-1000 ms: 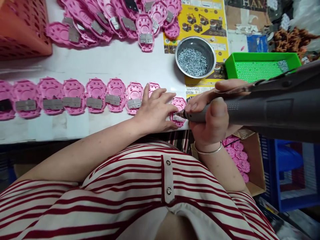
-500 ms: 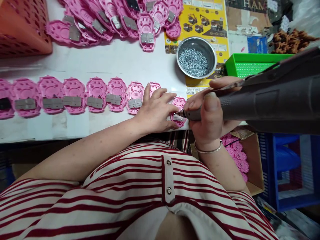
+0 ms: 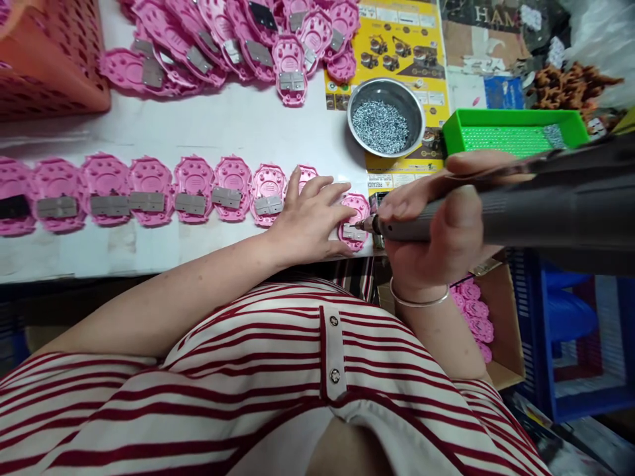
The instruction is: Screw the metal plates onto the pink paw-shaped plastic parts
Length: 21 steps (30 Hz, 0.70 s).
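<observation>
My left hand (image 3: 312, 221) has its fingers spread, with the thumb and forefinger pressed to the left edge of a pink plastic casing (image 3: 361, 203). A grey metal plate (image 3: 354, 235) lies across the lower part of that casing. Wrapped in my right hand (image 3: 436, 225) is a dark electric screwdriver (image 3: 536, 205), held almost level, its bit pointing left over the plate. Whether the bit touches a screw there cannot be made out. Another pink casing (image 3: 307, 173) is partly hidden behind my left fingers.
A row of pink casings with plates (image 3: 149, 178) runs left along the table (image 3: 198, 125). More are heaped (image 3: 238, 39) behind, beside an orange basket (image 3: 54, 59). A metal bowl of screws (image 3: 384, 119) and a green tray (image 3: 516, 132) stand beyond my right hand. A cardboard box (image 3: 503, 324) sits below.
My right hand and the screwdriver have shifted right, and the bit tip has moved slightly right over the casing. My left hand stays in place on the casing.
</observation>
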Available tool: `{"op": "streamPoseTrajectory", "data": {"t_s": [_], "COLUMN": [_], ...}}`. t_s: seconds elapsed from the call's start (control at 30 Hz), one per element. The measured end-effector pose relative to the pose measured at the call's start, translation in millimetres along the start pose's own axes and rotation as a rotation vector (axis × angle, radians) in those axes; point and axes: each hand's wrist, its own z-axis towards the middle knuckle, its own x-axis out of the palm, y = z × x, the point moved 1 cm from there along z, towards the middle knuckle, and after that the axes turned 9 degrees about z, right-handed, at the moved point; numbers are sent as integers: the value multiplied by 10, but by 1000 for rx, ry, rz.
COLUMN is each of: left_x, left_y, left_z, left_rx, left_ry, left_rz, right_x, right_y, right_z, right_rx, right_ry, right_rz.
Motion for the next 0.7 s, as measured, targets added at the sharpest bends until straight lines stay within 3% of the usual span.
{"op": "streamPoseTrajectory", "data": {"t_s": [0.27, 0.7], "left_x": [28, 52], "left_y": [1, -36], "left_z": [-51, -85], "left_rx": [13, 48], "left_ry": [-190, -211], "left_rz": [-139, -130], "right_x": [158, 207], "right_y": [410, 542], "right_z": [51, 142], "right_rx": [3, 10], "right_ry": [-9, -49], "right_rz": [8, 29]}}
